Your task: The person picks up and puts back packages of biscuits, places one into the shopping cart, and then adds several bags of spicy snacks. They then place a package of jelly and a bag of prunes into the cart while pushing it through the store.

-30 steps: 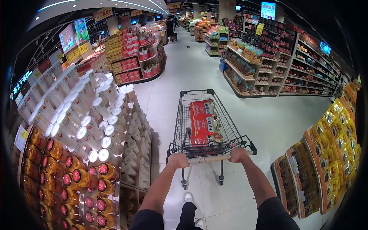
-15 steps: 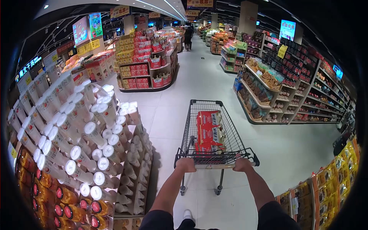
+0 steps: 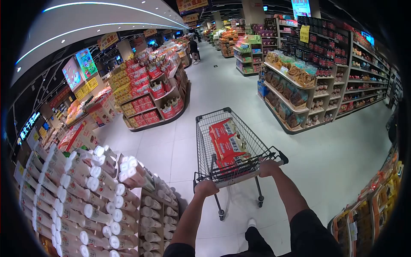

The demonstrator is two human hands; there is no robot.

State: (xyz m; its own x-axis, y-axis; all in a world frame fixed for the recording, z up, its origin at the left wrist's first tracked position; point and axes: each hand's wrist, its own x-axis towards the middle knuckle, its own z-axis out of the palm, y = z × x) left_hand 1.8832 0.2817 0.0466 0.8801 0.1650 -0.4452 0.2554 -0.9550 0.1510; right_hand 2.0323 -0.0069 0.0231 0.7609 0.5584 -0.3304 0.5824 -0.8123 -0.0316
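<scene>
Both my hands are on the handlebar of a wire shopping cart (image 3: 261,146) in front of me. My left hand (image 3: 206,188) is closed around the bar's left end. Toward the right end, my right hand (image 3: 269,168) is wrapped round the same bar. Inside the basket lie several red packages (image 3: 227,143) with white lettering, partly overlapping. The part of the handlebar (image 3: 238,177) between my hands shows pale. The cart appears tilted in view, its right side higher.
White-lidded containers (image 3: 92,212) are stacked close on the left. Ahead left stands a rounded shelf display (image 3: 143,115) of red and yellow packs. A snack shelf (image 3: 291,107) stands on the right, with yellow packages (image 3: 383,203) near bottom right. A person (image 3: 194,50) is far down the aisle floor (image 3: 214,92).
The cart has moved forward past the stacked containers, and the shelves ahead look nearer. My view has tilted. Both hands keep their hold on the bar.
</scene>
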